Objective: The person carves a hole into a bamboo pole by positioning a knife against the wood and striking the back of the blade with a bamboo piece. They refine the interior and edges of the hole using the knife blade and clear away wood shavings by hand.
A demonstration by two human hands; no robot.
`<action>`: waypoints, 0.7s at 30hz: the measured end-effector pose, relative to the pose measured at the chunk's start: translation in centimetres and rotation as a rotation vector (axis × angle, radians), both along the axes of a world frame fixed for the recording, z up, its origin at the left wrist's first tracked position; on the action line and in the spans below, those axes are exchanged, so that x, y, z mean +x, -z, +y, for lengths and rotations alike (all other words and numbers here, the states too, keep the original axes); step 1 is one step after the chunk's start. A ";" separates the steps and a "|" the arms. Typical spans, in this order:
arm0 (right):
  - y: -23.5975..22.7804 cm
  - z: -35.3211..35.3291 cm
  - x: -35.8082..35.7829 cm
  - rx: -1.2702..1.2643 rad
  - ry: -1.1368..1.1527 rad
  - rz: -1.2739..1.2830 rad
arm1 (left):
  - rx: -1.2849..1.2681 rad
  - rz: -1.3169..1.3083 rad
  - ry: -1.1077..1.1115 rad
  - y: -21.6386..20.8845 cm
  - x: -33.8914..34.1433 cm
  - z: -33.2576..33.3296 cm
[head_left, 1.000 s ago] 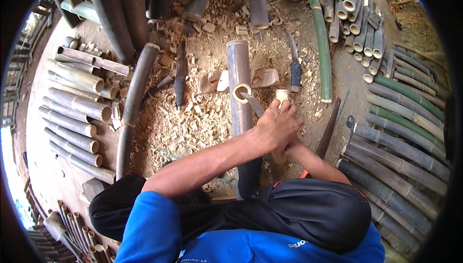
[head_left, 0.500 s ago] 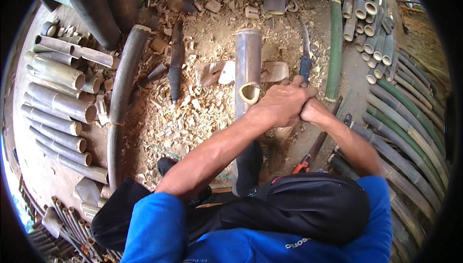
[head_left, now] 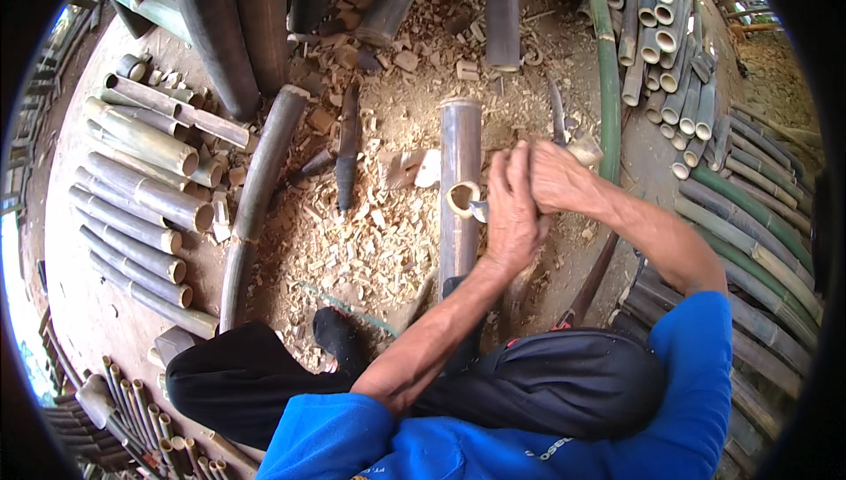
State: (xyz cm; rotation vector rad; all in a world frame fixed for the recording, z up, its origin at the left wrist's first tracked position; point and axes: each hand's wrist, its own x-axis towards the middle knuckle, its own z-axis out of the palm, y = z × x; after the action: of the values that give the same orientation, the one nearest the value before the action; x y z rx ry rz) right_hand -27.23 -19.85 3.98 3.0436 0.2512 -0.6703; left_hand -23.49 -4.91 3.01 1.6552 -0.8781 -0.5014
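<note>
Two bare hands are pressed together over one knife (head_left: 478, 210). The right hand (head_left: 564, 179) looks clenched round its pale handle (head_left: 584, 150), whose end pokes out on that hand's far right side. The left hand (head_left: 514, 216) lies against the right one, with the blade showing from its left edge; how its fingers close is hidden, so I cannot tell whether it grips or only steadies. Just left of the left hand is the bamboo tube (head_left: 460, 145), pointing away from the body across a wooden block (head_left: 402, 168), with the blade's tip at the rim of its round hole (head_left: 457, 201). Wood chips (head_left: 335, 251) spread over the ground farther left of the hands.

The tube should be stiff and, being hollow, fairly light for its bulk; its smooth skin may slip, and the wall could split along the grain near the hole, so the uncut length is the better place to hold it. The knife seems rigid, best taken by the handle, fingers clear of the edge.

Half a second ago the blade was out of sight and the left hand's back lay uppermost; now the blade shows and the right hand is raised beside the left.
</note>
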 end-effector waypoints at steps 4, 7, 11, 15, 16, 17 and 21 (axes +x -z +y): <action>-1.7 4.0 -3.2 0.347 0.401 0.112 | 0.102 -0.006 0.167 -1.2 0.5 2.7; -0.4 7.7 -4.3 0.480 0.662 0.149 | 0.264 -0.045 0.543 -2.7 3.0 4.0; 5.8 18.9 -4.7 1.455 1.866 -0.019 | 0.483 -0.211 1.189 -2.4 8.3 5.0; 0.6 20.2 -2.9 2.243 1.808 -0.018 | 0.526 0.000 0.587 -8.4 9.3 12.2; 0.0 20.8 -3.1 2.422 1.812 -0.040 | 0.721 0.171 0.616 -8.6 9.2 14.1; -0.6 20.8 -2.8 2.489 1.694 0.025 | 0.811 0.232 0.619 -7.2 9.0 16.8; 0.2 19.3 -2.1 2.364 1.668 0.159 | 0.957 -0.117 0.516 -6.1 8.8 19.6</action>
State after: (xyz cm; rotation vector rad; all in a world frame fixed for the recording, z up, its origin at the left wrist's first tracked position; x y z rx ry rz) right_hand -29.32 -0.53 3.79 -0.3269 0.7667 0.0374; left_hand -14.69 14.68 9.11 2.3164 -1.2671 -1.3425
